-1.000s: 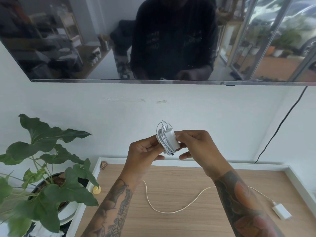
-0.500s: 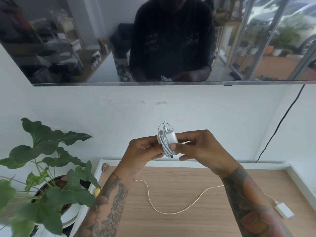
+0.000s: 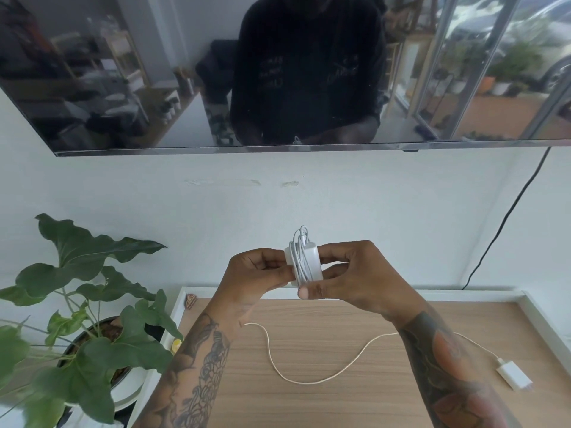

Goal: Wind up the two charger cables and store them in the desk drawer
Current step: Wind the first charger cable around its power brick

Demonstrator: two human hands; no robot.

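Observation:
A white charger (image 3: 304,263) with its cable wound around the block is held up above the desk, in front of the wall. My left hand (image 3: 255,278) pinches its left side. My right hand (image 3: 349,273) grips its right side, thumb tip under the coil. A short loop of cable sticks up above the block. The second charger cable (image 3: 309,376) lies loose in a curve on the wooden desk top (image 3: 340,406), ending in its white plug block (image 3: 514,378) at the right. No drawer is in view.
A large-leafed potted plant (image 3: 86,319) stands left of the desk. A wall-mounted dark screen (image 3: 278,72) hangs above. A black cord (image 3: 506,217) runs down the wall at the right. White raised rims (image 3: 543,316) border the desk. A small brown object (image 3: 190,301) sits at the back left corner.
Both hands have turned the wound charger so the block lies more level, and the right thumb has moved under the coil. The loose cable on the desk has not moved.

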